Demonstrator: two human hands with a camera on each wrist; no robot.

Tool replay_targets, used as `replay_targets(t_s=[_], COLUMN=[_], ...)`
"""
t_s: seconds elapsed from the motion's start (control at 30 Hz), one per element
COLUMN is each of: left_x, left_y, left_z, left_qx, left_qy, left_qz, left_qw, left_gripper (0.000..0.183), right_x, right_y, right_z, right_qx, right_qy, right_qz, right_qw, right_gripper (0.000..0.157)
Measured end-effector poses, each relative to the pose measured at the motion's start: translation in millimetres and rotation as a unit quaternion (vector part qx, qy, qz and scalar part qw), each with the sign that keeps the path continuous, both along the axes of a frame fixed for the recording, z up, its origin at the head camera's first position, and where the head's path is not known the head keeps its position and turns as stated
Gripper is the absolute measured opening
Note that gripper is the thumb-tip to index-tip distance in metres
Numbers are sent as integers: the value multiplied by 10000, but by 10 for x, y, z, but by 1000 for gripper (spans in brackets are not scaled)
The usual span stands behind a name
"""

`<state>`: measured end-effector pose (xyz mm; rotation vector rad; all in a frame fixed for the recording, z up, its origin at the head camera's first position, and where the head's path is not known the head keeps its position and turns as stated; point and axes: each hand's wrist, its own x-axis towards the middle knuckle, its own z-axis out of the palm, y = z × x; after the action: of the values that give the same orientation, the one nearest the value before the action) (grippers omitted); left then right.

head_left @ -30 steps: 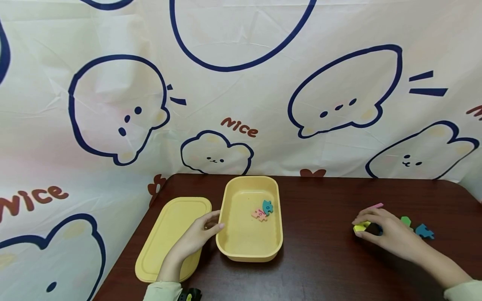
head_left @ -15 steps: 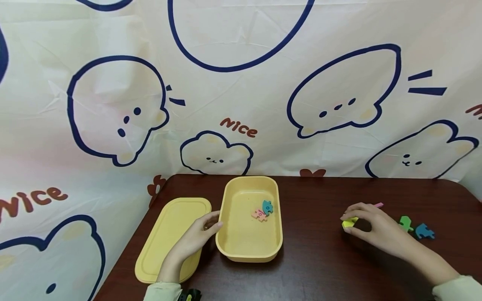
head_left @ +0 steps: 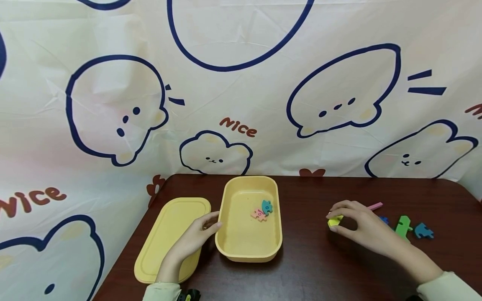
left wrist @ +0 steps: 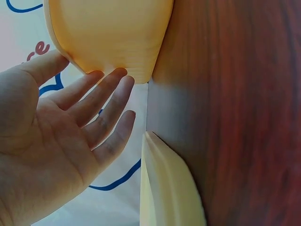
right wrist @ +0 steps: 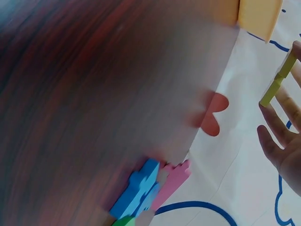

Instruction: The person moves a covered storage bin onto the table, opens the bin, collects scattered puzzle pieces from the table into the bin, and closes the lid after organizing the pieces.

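Observation:
My right hand pinches a yellow puzzle piece between thumb and fingers above the table, right of the yellow box. In the right wrist view the yellow piece shows edge-on, held at the fingertips. My left hand touches the left side of the yellow box. Its fairly straight fingers rest against the outer wall, with the thumb at the rim. Inside the box lie a pink puzzle piece and a teal puzzle piece.
Left of the box a yellow lid lies on the dark wooden table, partly under my left forearm. Several puzzle pieces lie to the right: pink, blue, green and darker blue. A printed cloth hangs behind.
My right hand has moved left with the yellow puzzle piece, away from the other pieces, so more of the green, blue and pink ones shows. The left hand and box stay put.

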<state>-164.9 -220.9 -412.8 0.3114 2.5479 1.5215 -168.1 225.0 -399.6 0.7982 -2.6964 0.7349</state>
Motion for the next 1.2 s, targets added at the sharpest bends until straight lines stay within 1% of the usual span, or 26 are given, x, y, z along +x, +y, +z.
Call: replay_targets(t_s=[0.13, 0.33, 0.43, 0.63, 0.87, 1.0, 1.2], left_x=[-7, -15, -13, -1, -1, -1, -4], left_y=[-1, 5, 8, 3, -15, -17, -10], left_z=[-15, -33, -29, -17, -6, -4, -6], left_qx=[-66, -102, -62, 4, -52, -65, -9], left_qy=[6, 50, 67, 18, 18, 25, 21], left_qz=[-2, -55, -74, -79, -76, -63, -75], left_qw=[10000, 9999, 9999, 10000, 10000, 10000, 10000], left_gripper=[49, 48, 48, 49, 50, 50, 50], right_x=[2, -17, -30, -58, -108, -136, -169], right_y=[-74, -164, -214, -346, -551, -682, -821], right_z=[10, 13, 20, 53, 113, 157, 192], right_qx=[-59, -74, -111, -198, -346, -445, -532], right_qy=[-92, 6, -38, -287, -531, -534, -422], right_qz=[66, 151, 193, 197, 281, 405, 552], right_qw=[9999, 9999, 9997, 9992, 9976, 9968, 9962], right_gripper=[23, 30, 29, 26, 24, 23, 22])
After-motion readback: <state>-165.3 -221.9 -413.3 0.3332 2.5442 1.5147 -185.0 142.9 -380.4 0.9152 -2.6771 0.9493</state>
